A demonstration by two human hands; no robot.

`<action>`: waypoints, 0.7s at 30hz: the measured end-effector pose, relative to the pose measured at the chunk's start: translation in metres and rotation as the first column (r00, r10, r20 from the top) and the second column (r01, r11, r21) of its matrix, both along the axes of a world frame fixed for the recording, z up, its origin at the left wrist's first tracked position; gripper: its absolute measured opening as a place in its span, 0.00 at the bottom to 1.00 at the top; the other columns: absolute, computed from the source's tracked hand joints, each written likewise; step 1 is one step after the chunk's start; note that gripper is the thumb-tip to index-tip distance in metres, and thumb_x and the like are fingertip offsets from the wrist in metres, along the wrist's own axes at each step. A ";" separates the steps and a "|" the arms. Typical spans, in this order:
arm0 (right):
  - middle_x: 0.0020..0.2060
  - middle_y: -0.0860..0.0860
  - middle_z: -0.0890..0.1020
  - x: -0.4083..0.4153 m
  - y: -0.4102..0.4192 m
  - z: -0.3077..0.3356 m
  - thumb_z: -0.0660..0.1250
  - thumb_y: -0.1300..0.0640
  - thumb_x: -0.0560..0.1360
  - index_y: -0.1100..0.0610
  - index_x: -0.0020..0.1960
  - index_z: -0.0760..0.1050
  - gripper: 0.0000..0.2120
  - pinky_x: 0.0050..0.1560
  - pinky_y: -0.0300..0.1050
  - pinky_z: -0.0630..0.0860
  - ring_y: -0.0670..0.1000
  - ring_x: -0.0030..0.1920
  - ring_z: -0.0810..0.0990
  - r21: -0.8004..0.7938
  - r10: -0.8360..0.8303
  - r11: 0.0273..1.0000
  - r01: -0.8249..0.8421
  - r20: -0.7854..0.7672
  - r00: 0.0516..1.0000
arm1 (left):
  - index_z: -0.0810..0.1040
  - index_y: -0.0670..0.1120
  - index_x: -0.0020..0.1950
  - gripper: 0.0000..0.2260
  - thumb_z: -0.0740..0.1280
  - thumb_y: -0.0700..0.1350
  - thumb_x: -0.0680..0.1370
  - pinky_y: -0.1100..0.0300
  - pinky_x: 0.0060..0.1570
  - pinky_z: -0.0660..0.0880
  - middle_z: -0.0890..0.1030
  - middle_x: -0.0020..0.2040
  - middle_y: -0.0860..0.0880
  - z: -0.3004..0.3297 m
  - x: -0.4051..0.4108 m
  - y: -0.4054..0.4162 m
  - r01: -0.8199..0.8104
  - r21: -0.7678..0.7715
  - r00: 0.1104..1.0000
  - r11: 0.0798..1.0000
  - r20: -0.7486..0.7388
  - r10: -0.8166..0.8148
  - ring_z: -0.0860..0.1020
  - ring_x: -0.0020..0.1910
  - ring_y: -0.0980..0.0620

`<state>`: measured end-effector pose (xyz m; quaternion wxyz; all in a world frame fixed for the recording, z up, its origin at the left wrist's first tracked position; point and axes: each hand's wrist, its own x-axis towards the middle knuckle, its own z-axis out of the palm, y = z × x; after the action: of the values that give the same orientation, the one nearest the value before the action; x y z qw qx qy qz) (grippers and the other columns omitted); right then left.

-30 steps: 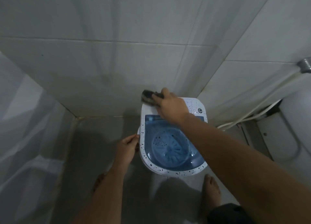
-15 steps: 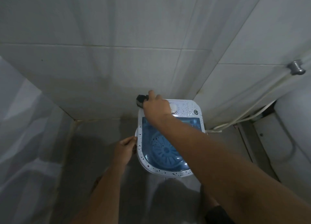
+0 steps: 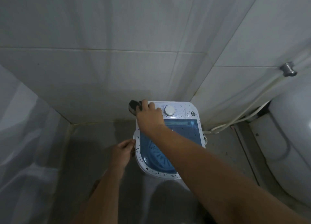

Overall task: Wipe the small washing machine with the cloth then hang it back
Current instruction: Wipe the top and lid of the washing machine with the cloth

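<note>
A small white washing machine (image 3: 190, 108) with black speckles and a clear blue lid (image 3: 188, 133) stands on the floor in a tiled corner. A white dial (image 3: 169, 110) sits on its back panel. My right hand (image 3: 149, 115) presses a dark cloth (image 3: 133, 106) on the machine's back left corner, where the cloth sticks out past the edge. My left hand (image 3: 122, 152) grips the machine's left rim.
White tiled walls (image 3: 117, 64) meet just behind the machine. A white hose (image 3: 239, 118) runs along the right wall up to a metal fitting (image 3: 288, 69). A white toilet (image 3: 292, 139) stands at the right. The grey floor (image 3: 94, 139) lies to the left.
My right hand has slid the cloth leftward across the back panel to its left corner, uncovering the dial. The left hand stays on the left rim.
</note>
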<state>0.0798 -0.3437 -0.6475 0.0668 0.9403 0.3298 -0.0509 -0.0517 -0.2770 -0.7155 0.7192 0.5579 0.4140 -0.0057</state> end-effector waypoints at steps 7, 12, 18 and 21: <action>0.67 0.61 0.68 0.024 -0.051 0.007 0.64 0.59 0.77 0.59 0.73 0.66 0.25 0.55 0.59 0.76 0.62 0.61 0.72 0.020 -0.034 0.999 0.032 0.078 0.996 | 0.83 0.38 0.56 0.09 0.66 0.37 0.79 0.65 0.36 0.81 0.86 0.46 0.41 -0.005 0.002 0.001 0.008 0.031 1.000 0.999 0.000 -0.008 0.84 0.37 0.53; 0.66 0.60 0.66 0.021 -0.047 0.011 0.65 0.61 0.77 0.59 0.73 0.66 0.25 0.52 0.57 0.78 0.61 0.60 0.73 0.059 -0.217 0.974 0.219 -0.042 0.975 | 0.83 0.39 0.56 0.09 0.66 0.38 0.79 0.65 0.35 0.81 0.86 0.43 0.45 -0.001 0.001 0.001 0.002 0.023 1.000 1.000 0.004 -0.002 0.84 0.39 0.51; 0.66 0.61 0.66 -0.047 -0.070 -0.007 0.62 0.59 0.78 0.58 0.77 0.61 0.28 0.54 0.58 0.79 0.62 0.61 0.72 0.085 -0.081 0.992 0.089 -0.092 0.992 | 0.84 0.40 0.56 0.09 0.66 0.39 0.79 0.53 0.49 0.82 0.87 0.47 0.42 -0.009 0.001 0.002 0.026 0.017 1.000 1.000 0.011 -0.026 0.85 0.49 0.42; 0.65 0.61 0.68 -0.016 -0.063 0.001 0.63 0.61 0.77 0.58 0.72 0.68 0.23 0.52 0.58 0.78 0.62 0.60 0.73 0.073 -0.104 0.992 0.106 -0.036 0.994 | 0.84 0.40 0.56 0.10 0.66 0.40 0.79 0.46 0.55 0.80 0.86 0.48 0.39 -0.012 0.003 0.003 0.044 0.057 0.999 0.997 0.006 -0.044 0.84 0.50 0.40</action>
<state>0.0636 -0.4072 -0.6462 0.0236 0.9573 0.2825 -0.0572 -0.0486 -0.2744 -0.7276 0.7044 0.5870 0.3990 -0.0079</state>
